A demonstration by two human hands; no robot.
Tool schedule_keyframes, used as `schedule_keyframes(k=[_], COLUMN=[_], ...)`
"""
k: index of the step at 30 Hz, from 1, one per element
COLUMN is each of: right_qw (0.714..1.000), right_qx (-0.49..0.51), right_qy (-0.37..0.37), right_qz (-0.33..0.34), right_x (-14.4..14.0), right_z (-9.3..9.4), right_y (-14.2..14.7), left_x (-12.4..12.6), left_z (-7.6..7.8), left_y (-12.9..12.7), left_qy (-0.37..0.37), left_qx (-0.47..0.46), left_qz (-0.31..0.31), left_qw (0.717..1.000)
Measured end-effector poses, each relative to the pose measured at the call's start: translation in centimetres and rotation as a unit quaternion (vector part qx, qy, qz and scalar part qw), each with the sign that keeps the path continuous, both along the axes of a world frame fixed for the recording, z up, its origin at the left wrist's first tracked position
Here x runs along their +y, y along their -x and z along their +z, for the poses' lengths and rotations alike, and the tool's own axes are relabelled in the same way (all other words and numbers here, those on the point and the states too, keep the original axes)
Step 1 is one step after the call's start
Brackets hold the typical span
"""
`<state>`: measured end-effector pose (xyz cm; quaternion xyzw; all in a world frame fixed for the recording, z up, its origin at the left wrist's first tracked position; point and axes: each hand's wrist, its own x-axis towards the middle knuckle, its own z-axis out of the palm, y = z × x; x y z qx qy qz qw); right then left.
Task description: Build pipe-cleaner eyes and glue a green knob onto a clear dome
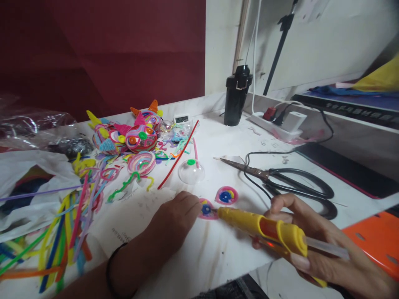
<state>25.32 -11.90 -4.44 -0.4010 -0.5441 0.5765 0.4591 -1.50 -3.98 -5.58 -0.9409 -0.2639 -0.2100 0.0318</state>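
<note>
Right hand [314, 241] grips a yellow glue gun [264, 228], nozzle touching a pink spiral disc [206, 209] pinned under the closed left hand [174, 220] near the worktop's [212, 253] front edge.

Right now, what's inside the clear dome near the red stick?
A small green coil sits at the top of the clear dome; through its clear wall only the white table shows beneath.

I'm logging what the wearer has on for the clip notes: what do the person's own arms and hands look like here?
Both forearms are bare, with no sleeves in view. The left hand has a thin black band around its wrist. The right hand wears no glove, ring or watch that can be seen, and its fingernails look long.
</note>
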Motion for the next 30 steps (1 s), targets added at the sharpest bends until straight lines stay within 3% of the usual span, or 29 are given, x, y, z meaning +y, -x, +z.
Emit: schedule_keyframes(k=[16, 24, 30], right_qw=[1.0, 0.988, 0.988], right_qx=[0.004, 0.028, 0.014], right_qy=[0.013, 0.144, 0.151], right_qz=[0.004, -0.056, 0.015], right_x=[0.4, 0.8, 1.8], right_z=[0.1, 1.3, 0.9], right_y=[-0.1, 0.5, -0.3], left_x=[0.1, 0.1, 0.1], left_z=[-0.6, -0.4, -0.2], left_y=[0.3, 0.1, -0.2], left_qy=[0.004, 0.02, 0.062], left_qx=[0.004, -0.011, -0.026], left_qz=[-0.001, 0.023, 0.039], left_qw=[1.0, 0.999, 0.997])
